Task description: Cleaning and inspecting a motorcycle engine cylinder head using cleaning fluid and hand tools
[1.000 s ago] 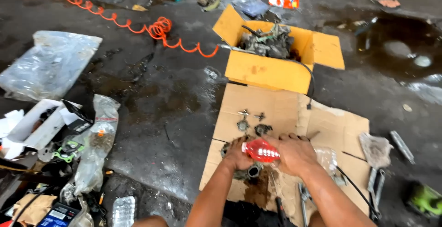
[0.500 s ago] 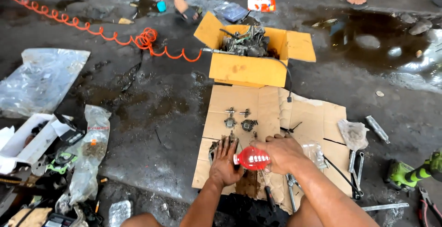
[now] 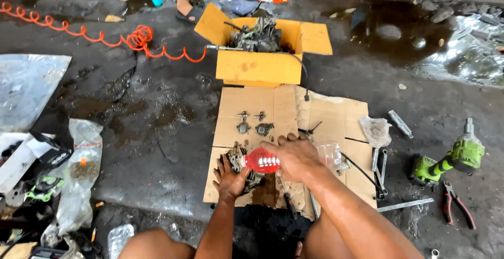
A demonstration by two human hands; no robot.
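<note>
Right hand: the right hand [image 3: 296, 156] has its grip clenched around a small red plastic squeeze bottle [image 3: 262, 161], held on its side with the ribbed body pointing left.
Left hand: the left hand [image 3: 229, 177] lies palm down with spread fingers on a dark, greasy metal engine part [image 3: 239, 160]; its grip is released, pressing rather than grasping (as far as the view shows).
Bottle: just above the engine part, between the two hands, near the front edge of the cardboard.
Cardboard: a flattened brown cardboard sheet [image 3: 336, 117] lies on the wet concrete floor [image 3: 157, 107] and carries the part.
Small parts: two little grey metal fittings [image 3: 253, 125] sit on the sheet, just beyond the hands.
Box: an open yellow cardboard box [image 3: 262, 67], far of the sheet, holds an oily engine assembly [image 3: 257, 36].
Right side: a green cordless power tool [image 3: 446, 162] lies on the floor, with red-handled pliers [image 3: 457, 204] near it.
Left side: a coiled orange air hose [image 3: 131, 39] runs across the far floor; clear plastic bags [image 3: 81, 170] lie nearer.
Other people: sandalled feet [image 3: 189, 12] stand at the far edge.
</note>
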